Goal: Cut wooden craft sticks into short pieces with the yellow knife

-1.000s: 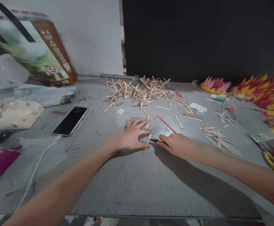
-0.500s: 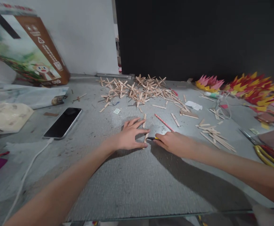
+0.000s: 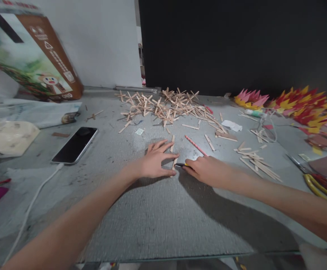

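Observation:
A flat wooden craft stick [image 3: 174, 164] lies on the grey tabletop [image 3: 141, 221] in front of me. My left hand [image 3: 155, 161] pins it down near both ends with thumb and index finger, the other fingers spread on the table. A slim yellow-and-black pen-like tool [image 3: 181, 165] is gripped in my right hand [image 3: 203, 170], its dark tip at the stick's right edge between my left thumb and index finger. Just beyond lies another craft stick [image 3: 172, 143]. A pink patterned rod [image 3: 195, 145] reaches to my right knuckles, which hide its near end.
Crossed craft sticks [image 3: 163, 107] are heaped at the back; loose sticks [image 3: 257, 163] lie right. A phone [image 3: 75, 145] with a cable lies left, near a printed box [image 3: 45, 60]. Right are scissors [image 3: 318, 187] and red-yellow paper shapes [image 3: 301, 105]. The table's front edge [image 3: 158, 259] is close.
Almost nothing has changed: both hands, the stick and the tool keep their places. The view has shifted very slightly.

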A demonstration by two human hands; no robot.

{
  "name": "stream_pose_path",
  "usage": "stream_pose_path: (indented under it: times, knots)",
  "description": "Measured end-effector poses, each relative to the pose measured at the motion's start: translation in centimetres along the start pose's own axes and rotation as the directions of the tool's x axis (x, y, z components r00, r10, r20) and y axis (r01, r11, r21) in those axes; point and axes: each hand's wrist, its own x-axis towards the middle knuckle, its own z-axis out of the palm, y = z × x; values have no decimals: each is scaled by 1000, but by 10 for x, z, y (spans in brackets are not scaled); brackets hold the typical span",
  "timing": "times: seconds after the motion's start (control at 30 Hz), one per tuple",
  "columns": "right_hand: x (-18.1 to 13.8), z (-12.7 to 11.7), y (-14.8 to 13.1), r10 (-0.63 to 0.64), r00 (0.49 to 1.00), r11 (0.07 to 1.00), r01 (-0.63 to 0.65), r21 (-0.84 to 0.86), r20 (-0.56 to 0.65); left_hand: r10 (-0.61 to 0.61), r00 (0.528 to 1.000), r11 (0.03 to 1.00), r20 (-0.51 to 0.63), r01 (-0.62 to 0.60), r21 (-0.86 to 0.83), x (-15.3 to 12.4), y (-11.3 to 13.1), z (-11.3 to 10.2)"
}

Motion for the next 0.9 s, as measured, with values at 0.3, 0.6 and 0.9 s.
stream_pose_path:
  times: [0.3, 0.6, 0.9]
  knots:
    - [3, 1, -5, 25, 998, 1000, -24, -12, 64, 13, 1000, 1000, -21, -13, 4, 0, -2, 2]
    - [12, -18, 3, -145, 978, 988, 150, -23, 150, 23, 999, 1000, -34, -23, -19, 1, -2, 2]
    - [6, 1, -6, 74, 990, 997, -78, 25, 124, 19, 1000, 1000, -6, -19, 3, 1, -1, -1]
